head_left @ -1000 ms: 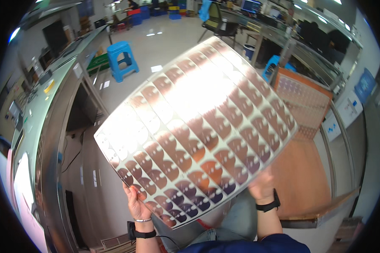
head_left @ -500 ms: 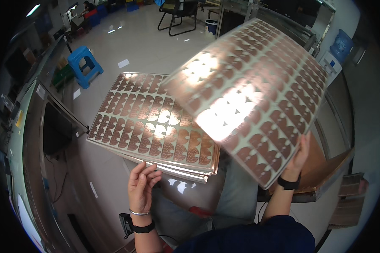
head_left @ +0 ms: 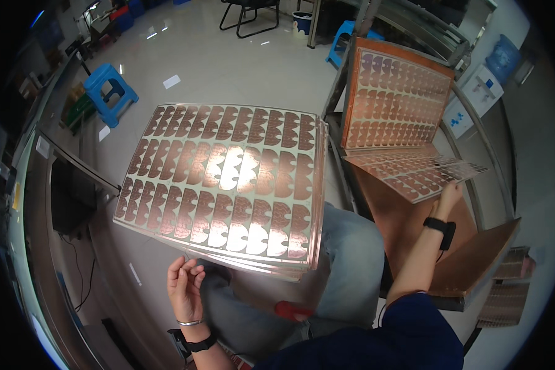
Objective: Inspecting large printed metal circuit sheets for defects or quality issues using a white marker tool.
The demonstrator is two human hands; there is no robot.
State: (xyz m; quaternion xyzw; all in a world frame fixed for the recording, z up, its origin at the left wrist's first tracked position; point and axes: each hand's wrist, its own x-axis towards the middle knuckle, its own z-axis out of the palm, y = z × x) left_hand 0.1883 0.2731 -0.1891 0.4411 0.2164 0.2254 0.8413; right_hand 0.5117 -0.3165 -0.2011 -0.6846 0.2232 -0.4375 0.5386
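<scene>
I can see a blue stool (head_left: 100, 78) on the glossy floor (head_left: 216, 68), a green crate (head_left: 76, 116) just beside it. Toward the floor's far edge stand a black chair (head_left: 259, 2) and, near it, a bucket (head_left: 302, 24); a second blue stool (head_left: 346, 28) shows only in part. Over on the right, a blue bottle (head_left: 502, 60) tops the white water dispenser (head_left: 480, 92)

The stacked sheets (head_left: 222, 185) look glossy, coppery metal, the stool (head_left: 102, 74) smooth plastic.
</scene>
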